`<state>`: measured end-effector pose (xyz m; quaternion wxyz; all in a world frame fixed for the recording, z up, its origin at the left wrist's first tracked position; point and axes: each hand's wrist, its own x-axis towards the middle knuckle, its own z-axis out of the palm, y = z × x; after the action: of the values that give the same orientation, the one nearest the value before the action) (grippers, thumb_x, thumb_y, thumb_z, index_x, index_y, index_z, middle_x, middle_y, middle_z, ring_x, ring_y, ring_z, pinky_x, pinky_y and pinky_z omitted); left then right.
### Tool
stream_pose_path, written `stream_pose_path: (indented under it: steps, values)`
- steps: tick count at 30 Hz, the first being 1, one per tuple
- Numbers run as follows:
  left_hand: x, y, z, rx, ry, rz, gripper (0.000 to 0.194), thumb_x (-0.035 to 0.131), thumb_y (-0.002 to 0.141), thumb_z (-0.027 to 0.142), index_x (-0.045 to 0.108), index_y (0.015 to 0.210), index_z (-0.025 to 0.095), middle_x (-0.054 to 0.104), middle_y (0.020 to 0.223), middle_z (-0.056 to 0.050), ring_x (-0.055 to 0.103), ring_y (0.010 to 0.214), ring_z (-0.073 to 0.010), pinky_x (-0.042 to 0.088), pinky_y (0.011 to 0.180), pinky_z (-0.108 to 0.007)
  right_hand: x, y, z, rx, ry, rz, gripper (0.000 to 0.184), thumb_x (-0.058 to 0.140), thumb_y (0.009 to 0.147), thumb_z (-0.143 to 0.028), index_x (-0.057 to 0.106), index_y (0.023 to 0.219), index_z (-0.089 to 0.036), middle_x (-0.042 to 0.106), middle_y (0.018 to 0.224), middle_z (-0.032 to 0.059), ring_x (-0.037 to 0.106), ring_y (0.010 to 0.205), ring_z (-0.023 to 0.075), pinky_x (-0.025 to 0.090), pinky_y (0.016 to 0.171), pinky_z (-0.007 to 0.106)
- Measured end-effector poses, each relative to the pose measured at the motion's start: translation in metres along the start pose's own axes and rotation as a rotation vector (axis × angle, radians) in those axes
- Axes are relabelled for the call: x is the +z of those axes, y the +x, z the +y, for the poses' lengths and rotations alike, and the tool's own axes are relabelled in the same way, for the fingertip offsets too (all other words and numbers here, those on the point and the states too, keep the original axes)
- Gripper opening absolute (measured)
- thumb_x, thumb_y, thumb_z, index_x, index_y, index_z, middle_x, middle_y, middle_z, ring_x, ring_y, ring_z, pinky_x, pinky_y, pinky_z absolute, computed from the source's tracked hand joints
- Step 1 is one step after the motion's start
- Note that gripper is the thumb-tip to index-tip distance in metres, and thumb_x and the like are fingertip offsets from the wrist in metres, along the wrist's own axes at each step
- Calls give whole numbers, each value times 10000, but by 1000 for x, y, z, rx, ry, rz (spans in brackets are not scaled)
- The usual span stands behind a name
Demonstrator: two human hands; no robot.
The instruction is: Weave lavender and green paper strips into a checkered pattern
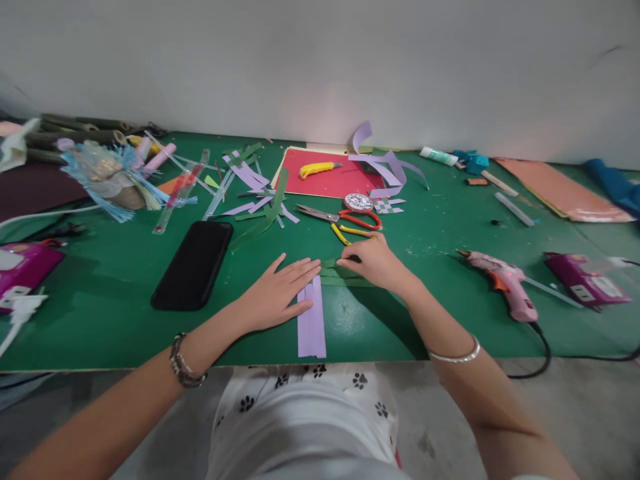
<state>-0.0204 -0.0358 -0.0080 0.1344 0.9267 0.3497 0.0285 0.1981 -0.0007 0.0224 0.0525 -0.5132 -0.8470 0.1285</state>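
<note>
Lilac paper strips (pixel 312 327) lie side by side on the green table, pointing toward me. My left hand (pixel 283 293) rests flat on their far end, fingers stretched out and the thumb across the strips. Green paper strips (pixel 345 280) run sideways from there to the right. My right hand (pixel 375 262) is closed in a pinch on the green strips, thumb and forefinger together. Just beyond it lie scissors with red and yellow handles (pixel 345 220). Where the two colours meet is partly hidden under my left hand.
A black phone (pixel 193 267) lies left of my hands. Behind are a red sheet (pixel 320 180) with a yellow cutter (pixel 320 169), loose lilac strips (pixel 387 167) and a round tin (pixel 359 202). A pink glue gun (pixel 505 283) and its cord lie right, beside a purple power strip (pixel 587 280).
</note>
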Motion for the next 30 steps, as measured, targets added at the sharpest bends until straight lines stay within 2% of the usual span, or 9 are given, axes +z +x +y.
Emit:
stream_pose_path:
  steps: [3, 6, 12, 16, 19, 25, 30]
  values:
    - [-4, 3, 0, -7, -25, 20, 502, 307, 910, 407, 296, 1368, 203, 378, 1400, -86, 324, 1287, -211, 118, 1081, -470, -1, -3, -2, -12, -8, 19, 182, 505, 831, -233, 625, 703, -186, 664, 758, 3, 543, 725, 146, 206, 773, 343]
    - [-9, 15, 0, -28, -30, 63, 442, 336, 898, 356, 412, 1290, 168, 498, 1290, -102, 434, 1186, -221, 255, 1023, -428, -5, -4, -4, -2, -13, 56, 138, 508, 826, -212, 636, 776, -200, 649, 811, 7, 529, 728, 144, 184, 678, 299]
    - [-12, 44, -1, -55, -41, 164, 379, 481, 832, 306, 510, 1174, 147, 532, 1177, -114, 491, 1045, -250, 395, 860, -404, -16, 0, -10, 92, 25, -28, 91, 567, 799, -243, 616, 775, -171, 543, 578, -50, 463, 589, 95, 186, 694, 281]
    - [-9, 50, -4, -32, -119, 160, 331, 515, 817, 273, 550, 1114, 133, 541, 1082, -107, 509, 991, -226, 418, 852, -368, -20, 2, -9, 45, 158, -99, 136, 611, 752, -216, 619, 885, -187, 556, 608, -57, 493, 606, 94, 223, 699, 271]
    - [-7, 48, -6, -11, -128, 175, 319, 522, 810, 249, 555, 1104, 130, 540, 1031, -99, 520, 948, -212, 426, 852, -346, -23, 1, -8, 19, 185, -135, 155, 577, 751, -138, 617, 890, -192, 598, 667, -41, 530, 649, 101, 239, 728, 286]
    - [-3, 45, -7, -16, -140, 233, 250, 537, 799, 254, 584, 1014, 138, 545, 982, -89, 516, 908, -218, 437, 815, -354, -24, 3, -10, 15, 123, -59, 134, 520, 762, -107, 594, 850, -176, 612, 671, -32, 531, 651, 107, 221, 798, 351]
    - [-3, 48, -4, -98, -224, 380, 129, 559, 769, 257, 583, 827, 145, 541, 919, -69, 518, 855, -198, 434, 731, -303, -19, 16, -19, -117, 362, -24, 165, 493, 772, -183, 564, 920, -170, 592, 655, -28, 508, 617, 105, 301, 689, 281]
